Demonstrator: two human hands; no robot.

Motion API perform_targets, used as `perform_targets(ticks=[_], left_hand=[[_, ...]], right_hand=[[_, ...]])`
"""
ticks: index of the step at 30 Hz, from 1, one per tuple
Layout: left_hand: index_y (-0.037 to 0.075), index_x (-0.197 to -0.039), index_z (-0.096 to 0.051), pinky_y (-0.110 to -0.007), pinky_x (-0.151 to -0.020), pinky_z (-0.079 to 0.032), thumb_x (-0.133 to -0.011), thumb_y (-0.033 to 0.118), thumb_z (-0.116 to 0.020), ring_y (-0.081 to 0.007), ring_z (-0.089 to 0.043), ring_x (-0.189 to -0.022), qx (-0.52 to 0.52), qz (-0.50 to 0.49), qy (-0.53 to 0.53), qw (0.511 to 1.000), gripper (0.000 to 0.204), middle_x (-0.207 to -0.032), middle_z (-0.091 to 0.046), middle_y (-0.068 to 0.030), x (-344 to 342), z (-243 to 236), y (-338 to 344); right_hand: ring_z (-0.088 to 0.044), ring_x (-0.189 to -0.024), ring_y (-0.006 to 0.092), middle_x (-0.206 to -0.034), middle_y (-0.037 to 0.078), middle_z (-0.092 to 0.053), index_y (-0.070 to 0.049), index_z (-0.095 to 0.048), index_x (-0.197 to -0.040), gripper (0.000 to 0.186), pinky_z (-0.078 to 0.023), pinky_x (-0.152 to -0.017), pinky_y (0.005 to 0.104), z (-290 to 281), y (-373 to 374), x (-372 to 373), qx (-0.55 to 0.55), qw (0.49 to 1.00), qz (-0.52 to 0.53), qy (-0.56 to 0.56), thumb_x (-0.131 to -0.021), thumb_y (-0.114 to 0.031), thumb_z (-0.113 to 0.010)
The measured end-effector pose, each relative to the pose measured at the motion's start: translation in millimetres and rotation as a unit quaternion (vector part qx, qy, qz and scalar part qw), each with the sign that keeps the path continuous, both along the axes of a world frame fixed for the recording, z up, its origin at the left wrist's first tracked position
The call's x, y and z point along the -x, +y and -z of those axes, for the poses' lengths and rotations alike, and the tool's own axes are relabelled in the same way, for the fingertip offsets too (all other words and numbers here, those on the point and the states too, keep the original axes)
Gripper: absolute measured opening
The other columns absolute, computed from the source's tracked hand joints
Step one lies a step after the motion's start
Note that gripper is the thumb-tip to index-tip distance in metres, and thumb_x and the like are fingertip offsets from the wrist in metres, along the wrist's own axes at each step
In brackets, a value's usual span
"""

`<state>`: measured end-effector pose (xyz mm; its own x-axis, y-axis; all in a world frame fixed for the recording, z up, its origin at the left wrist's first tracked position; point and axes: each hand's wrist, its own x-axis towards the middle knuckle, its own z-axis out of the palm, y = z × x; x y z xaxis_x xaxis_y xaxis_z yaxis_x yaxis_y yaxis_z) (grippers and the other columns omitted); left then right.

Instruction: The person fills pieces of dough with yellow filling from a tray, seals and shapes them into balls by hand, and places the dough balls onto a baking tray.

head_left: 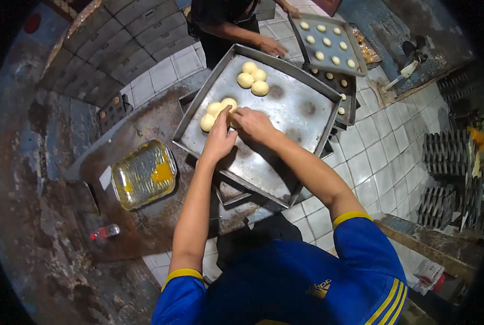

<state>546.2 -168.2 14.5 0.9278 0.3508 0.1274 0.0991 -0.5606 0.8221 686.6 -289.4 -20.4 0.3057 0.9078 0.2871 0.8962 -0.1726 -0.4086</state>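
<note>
Both my hands meet over a metal baking tray (274, 176), at a cluster of pale yellow dough balls (214, 109) on its left side. My left hand (219, 140) has its fingers pressed against a dough ball at the near end of that cluster. From the right, my right hand (253, 125) closes its bent fingers on the same ball, which is mostly hidden between the hands. Farther up the tray sits a second cluster of round dough balls (252, 79), touching one another and apart from my hands.
Left of the tray, a foil pan (144, 174) with orange-yellow residue stands on the worn table, near a small red-capped bottle (105, 232). Across from me, a co-worker's hand (273, 46) is close to the tray's far edge. A tray of small dough pieces (331, 42) is at the upper right.
</note>
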Motion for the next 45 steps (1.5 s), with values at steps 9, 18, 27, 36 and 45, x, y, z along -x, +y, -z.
perform_targets(ticks=[9, 18, 27, 36, 45], left_hand=[[0.002, -0.150, -0.050, -0.036, -0.117, -0.038, -0.107, 0.030, -0.052, -0.0273, -0.052, -0.139, 0.260, -0.044, 0.080, 0.961, 0.052, -0.147, -0.057, -0.0167, -23, 42, 39], [-0.003, -0.135, -0.060, -0.035, -0.102, -0.050, -0.112, 0.047, -0.043, -0.0242, -0.065, -0.115, 0.533, -0.054, -0.049, 0.843, 0.057, -0.127, -0.067, -0.0174, 34, -31, -19], [0.003, -0.089, -0.055, -0.031, -0.063, -0.050, -0.114, 0.046, -0.044, -0.0141, -0.057, -0.070, 0.315, -0.234, -0.196, 0.899, 0.051, -0.080, -0.058, -0.0046, 120, -93, -5], [0.010, -0.091, -0.054, -0.024, -0.072, -0.045, -0.111, 0.046, -0.051, -0.0079, -0.053, -0.082, 0.526, -0.163, -0.339, 0.763, 0.041, -0.088, -0.057, 0.0017, 261, -133, 58], [0.009, -0.130, -0.049, -0.022, -0.069, -0.047, -0.108, 0.020, -0.060, -0.0093, -0.061, -0.076, 0.489, -0.309, -0.360, 0.732, 0.027, -0.086, -0.061, -0.0005, 370, -106, 121]], right_hand=[[-0.066, -0.068, 0.0226, -0.076, 0.007, -0.069, -0.002, -0.077, -0.101, 0.033, -0.055, -0.065, 0.0405, -18, 18, -26, 0.184, 0.866, -0.090, 0.457, -0.082, -0.025, -0.064], [-0.065, -0.097, 0.0074, -0.113, 0.004, -0.069, 0.006, -0.057, -0.140, 0.060, -0.053, -0.084, 0.0230, -83, -76, 69, -0.138, 0.713, -0.118, 0.677, -0.092, -0.019, -0.082], [-0.070, -0.085, 0.0197, -0.092, 0.015, -0.073, 0.003, -0.070, -0.112, 0.041, -0.055, -0.078, 0.0362, -150, -13, 196, -0.231, 0.878, 0.029, 0.419, -0.085, -0.026, -0.081], [-0.065, -0.075, 0.0061, -0.082, 0.004, -0.075, 0.001, -0.078, -0.094, 0.021, -0.052, -0.065, 0.0255, -170, 109, 322, -0.287, 0.779, 0.098, 0.549, -0.093, -0.020, -0.079], [-0.062, -0.074, 0.0036, -0.087, 0.004, -0.077, 0.005, -0.077, -0.103, 0.024, -0.049, -0.061, 0.0236, -191, 165, 385, -0.082, 0.822, 0.000, 0.563, -0.103, -0.018, -0.070]])
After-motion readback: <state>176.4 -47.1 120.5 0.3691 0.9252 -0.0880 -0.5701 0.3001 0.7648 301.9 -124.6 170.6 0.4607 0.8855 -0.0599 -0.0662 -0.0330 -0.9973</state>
